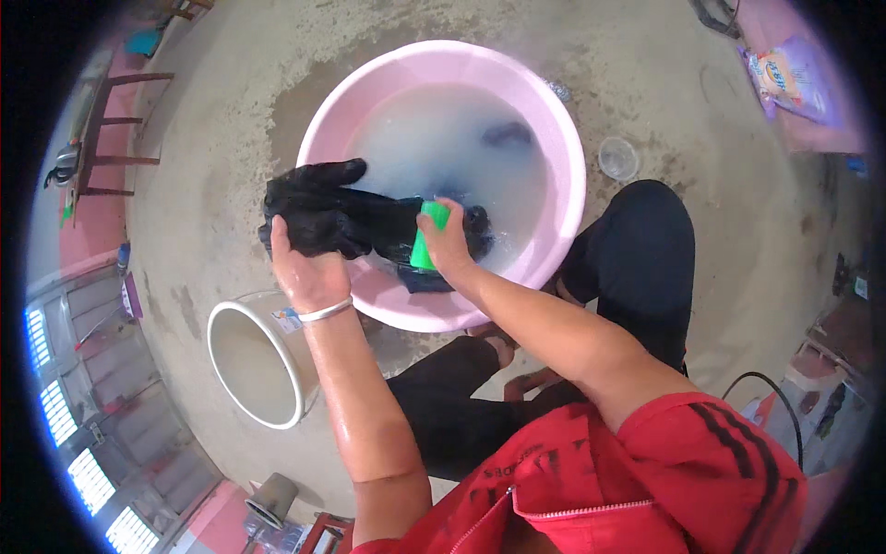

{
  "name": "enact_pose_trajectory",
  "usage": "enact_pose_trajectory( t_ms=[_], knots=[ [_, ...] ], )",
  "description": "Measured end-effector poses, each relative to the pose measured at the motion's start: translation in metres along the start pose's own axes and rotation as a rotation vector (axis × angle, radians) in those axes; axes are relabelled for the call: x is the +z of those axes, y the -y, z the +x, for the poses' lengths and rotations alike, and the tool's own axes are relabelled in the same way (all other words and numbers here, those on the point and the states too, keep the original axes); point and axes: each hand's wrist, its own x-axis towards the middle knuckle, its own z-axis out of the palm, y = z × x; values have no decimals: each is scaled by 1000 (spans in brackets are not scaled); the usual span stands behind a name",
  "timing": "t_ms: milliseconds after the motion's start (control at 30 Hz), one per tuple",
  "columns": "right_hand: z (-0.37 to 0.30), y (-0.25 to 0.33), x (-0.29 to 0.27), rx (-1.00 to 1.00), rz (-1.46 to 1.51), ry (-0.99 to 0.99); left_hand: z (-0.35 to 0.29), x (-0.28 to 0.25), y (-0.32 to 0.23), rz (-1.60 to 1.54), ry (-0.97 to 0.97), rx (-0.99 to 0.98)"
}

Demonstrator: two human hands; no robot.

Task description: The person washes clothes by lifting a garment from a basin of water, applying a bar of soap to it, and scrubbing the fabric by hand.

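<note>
A wet black garment stretches over the left side of a round pink basin, its right end hanging down inside. My left hand is palm up under the outer end and grips the cloth, thumb showing at the near edge. In my right hand is a bright green scrubbing brush, pressed against the cloth above the basin; its underside is hidden. Cloudy, greyish water fills the basin, with a dark piece of cloth partly under the surface.
A pale bucket stands left of my left forearm. Right of the basin, a clear plastic tub sits on the wet concrete floor. My bent knee is close to the basin's right side. A printed plastic bag lies far right.
</note>
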Motion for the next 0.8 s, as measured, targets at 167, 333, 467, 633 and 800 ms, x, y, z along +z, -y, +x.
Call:
enact_pose_trajectory(
  t_ms=[167, 333, 467, 633, 800],
  knots=[
    [-59, 103, 44, -284, 441, 153, -22, 20, 8, -4, 2, 105],
    [-19, 60, 86, -434, -56, -35, -54, 42, -25, -380, 391, -161],
    [28, -7, 23, -80, -337, -98, -60, 51, -30, -349, 223, -97],
    [-12, -5, -33, 42, 140, -111, -50, 44, -26, -88, 12, 99],
    [-103, 125, 39, -311, 723, 266, -63, 59, -27, -90, 145, 182]
  ],
)
